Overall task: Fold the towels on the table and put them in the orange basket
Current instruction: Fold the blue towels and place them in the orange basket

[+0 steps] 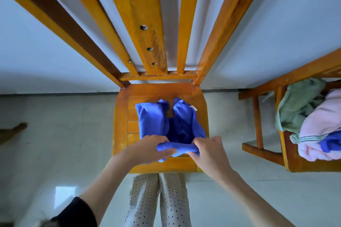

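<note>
Blue towel (pixel 166 121) lies bunched on chair seat (pixel 120 116), far corners splayed. Left hand (pixel 147 148) and right hand (pixel 208 151) each pinch its near edge, bunched between them, likely to straighten it for folding. No basket visible.

seat edges (pixel 120 125) bare beside blue towel (pixel 153 120) | chair back (pixel 147 24) blocks far side | second chair (pixel 265 121) right
</note>
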Tool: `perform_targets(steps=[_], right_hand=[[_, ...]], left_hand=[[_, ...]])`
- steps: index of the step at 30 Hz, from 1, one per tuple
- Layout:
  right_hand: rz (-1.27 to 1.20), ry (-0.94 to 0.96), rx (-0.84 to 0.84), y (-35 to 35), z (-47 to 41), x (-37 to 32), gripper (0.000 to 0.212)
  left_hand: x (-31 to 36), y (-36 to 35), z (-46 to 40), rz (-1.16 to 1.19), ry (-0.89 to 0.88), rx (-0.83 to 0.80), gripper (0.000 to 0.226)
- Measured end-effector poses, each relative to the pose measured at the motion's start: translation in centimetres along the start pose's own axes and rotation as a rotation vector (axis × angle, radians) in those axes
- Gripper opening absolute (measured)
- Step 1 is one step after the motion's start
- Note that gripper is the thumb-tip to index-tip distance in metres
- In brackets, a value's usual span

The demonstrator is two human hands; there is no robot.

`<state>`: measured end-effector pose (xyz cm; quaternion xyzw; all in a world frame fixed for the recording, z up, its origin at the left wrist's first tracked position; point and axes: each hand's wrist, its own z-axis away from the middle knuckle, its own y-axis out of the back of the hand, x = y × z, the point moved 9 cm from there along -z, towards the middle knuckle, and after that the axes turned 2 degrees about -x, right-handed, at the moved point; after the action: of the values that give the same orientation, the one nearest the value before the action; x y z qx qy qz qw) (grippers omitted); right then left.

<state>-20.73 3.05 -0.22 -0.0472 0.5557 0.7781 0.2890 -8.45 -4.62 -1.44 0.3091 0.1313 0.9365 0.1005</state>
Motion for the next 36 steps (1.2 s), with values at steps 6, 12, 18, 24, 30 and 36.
perform_targets(steps=[6,12,18,24,30,36], right_hand=[[0.118,0.274,0.138,8.3,0.4,-8.8,0.022],[0.051,0.381,0.171,14.5,0.8,-17.3,0.014],[-0.054,0.453,0.245,17.6,4.3,-27.0,0.025],[0.044,0.572,0.274,17.9,7.7,-36.0,0.006],[-0.226,0.629,0.138,15.0,12.3,-46.2,0.01],[-0.333,0.701,0.059,11.4,16.2,-56.7,0.031]], left_hand=[[0.5,4.4,7.4,0.12,0.0,0.216,0.041],[-0.1,9.4,17.8,0.031,0.047,0.456,0.036],[-2.0,12.2,31.2,0.163,0.062,0.766,0.023],[-9.8,10.0,46.4,0.282,0.225,1.106,0.027],[-14.6,3.5,57.9,0.329,0.305,1.25,0.024],[-20.5,-2.4,67.3,0.38,0.411,1.294,0.017]])
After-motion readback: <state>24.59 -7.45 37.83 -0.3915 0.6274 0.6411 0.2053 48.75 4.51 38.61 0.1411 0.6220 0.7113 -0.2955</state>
